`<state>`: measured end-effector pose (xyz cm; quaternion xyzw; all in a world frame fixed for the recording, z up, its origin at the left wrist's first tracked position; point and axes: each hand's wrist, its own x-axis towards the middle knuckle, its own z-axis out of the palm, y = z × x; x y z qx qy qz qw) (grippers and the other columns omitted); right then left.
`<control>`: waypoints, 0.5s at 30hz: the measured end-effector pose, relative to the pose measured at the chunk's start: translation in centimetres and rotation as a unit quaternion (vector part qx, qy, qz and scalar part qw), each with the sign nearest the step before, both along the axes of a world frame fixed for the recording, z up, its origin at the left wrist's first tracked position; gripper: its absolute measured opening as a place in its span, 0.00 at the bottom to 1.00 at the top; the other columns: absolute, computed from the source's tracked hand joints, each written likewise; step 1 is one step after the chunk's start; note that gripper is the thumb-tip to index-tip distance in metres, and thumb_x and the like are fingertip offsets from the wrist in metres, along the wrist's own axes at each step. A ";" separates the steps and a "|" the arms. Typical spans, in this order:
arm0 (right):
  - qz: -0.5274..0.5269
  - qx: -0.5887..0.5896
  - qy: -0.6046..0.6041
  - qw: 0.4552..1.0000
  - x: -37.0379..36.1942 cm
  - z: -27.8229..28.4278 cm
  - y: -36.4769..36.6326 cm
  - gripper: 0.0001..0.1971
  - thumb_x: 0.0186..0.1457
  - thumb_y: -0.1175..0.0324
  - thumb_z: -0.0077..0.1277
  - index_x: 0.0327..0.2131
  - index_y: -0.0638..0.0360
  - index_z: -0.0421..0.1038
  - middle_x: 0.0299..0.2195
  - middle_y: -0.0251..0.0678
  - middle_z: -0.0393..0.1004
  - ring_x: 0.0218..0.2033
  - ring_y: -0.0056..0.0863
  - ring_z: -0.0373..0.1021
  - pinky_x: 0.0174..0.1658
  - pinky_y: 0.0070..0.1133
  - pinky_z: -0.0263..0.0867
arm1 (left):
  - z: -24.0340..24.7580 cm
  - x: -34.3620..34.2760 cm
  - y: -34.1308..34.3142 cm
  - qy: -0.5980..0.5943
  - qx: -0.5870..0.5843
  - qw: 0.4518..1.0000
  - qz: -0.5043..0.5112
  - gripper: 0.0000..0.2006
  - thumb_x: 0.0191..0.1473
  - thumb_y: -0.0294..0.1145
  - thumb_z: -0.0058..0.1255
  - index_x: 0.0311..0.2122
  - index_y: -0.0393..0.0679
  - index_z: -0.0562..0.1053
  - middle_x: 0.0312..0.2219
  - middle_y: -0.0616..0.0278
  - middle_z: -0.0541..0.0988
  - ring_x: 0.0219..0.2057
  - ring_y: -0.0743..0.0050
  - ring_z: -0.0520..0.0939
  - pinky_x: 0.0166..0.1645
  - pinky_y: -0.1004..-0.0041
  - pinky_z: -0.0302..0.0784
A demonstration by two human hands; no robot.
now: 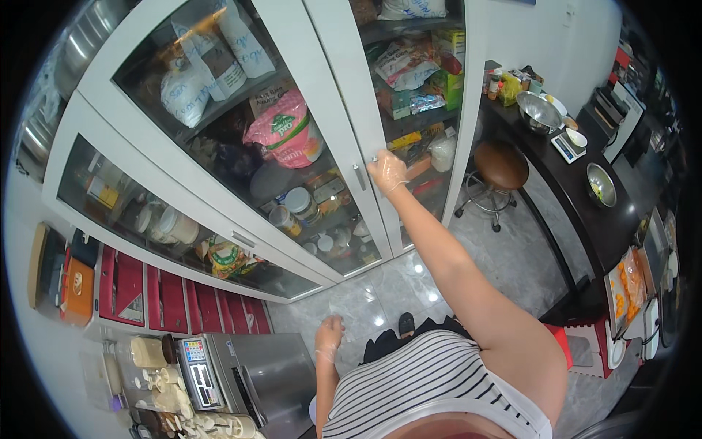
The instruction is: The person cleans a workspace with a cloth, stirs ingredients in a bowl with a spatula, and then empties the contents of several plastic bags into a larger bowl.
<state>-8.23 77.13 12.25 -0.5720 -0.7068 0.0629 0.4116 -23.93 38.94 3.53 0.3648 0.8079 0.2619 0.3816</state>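
Note:
My right hand (388, 173), in a clear thin glove, reaches forward with its fingers closed round the handle of the right glass cabinet door (344, 80). Most of that handle is hidden under the fingers. Just left of the hand, the neighbouring door's metal handle (358, 178) shows bare. Down by my side, my left hand (330, 334), also gloved, is loosely curled with nothing visible in it. Behind the glass stand packets, jars and a pink bag (281, 128). The white-framed doors look closed.
A brown round stool (501, 165) stands right of the cabinet. Beyond it, a dark counter (585, 186) carries steel bowls (540, 111) and a small scale (569, 146). At lower left are red drawers (164, 300), a steel appliance (281, 366) and a weighing scale (200, 374).

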 end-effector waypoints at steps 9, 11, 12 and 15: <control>0.040 0.017 0.070 0.997 5.2 -0.5 -5.2 0.11 0.39 0.62 0.50 0.23 0.59 0.68 0.23 0.45 0.72 0.27 0.44 0.71 0.31 0.34 0.67 | -0.6 1.4 3.9 0.017 0.014 0.998 -0.056 0.21 0.55 0.48 0.37 0.36 0.41 0.74 0.24 0.56 0.79 0.27 0.66 0.80 0.34 0.71 0.72; 0.094 0.015 0.072 0.993 8.8 0.1 -8.1 0.13 0.40 0.59 0.50 0.23 0.60 0.68 0.22 0.44 0.72 0.26 0.44 0.71 0.29 0.34 0.66 | -0.9 2.2 4.8 -0.022 0.018 0.997 -0.075 0.21 0.55 0.48 0.37 0.37 0.41 0.74 0.26 0.54 0.79 0.29 0.62 0.80 0.36 0.68 0.71; 0.093 0.000 0.069 0.993 10.4 0.1 -9.5 0.13 0.40 0.59 0.51 0.22 0.60 0.68 0.22 0.43 0.72 0.25 0.42 0.71 0.29 0.32 0.65 | -0.9 2.5 5.3 -0.025 0.018 0.997 -0.072 0.21 0.55 0.48 0.37 0.37 0.41 0.74 0.26 0.54 0.79 0.29 0.62 0.80 0.36 0.68 0.71; 0.109 -0.048 0.113 0.986 15.6 0.1 -12.9 0.11 0.38 0.63 0.54 0.22 0.62 0.69 0.20 0.41 0.71 0.23 0.35 0.71 0.28 0.26 0.65 | -0.8 3.8 7.7 0.010 0.021 0.989 -0.147 0.21 0.55 0.48 0.36 0.37 0.40 0.73 0.26 0.52 0.79 0.31 0.55 0.79 0.39 0.64 0.71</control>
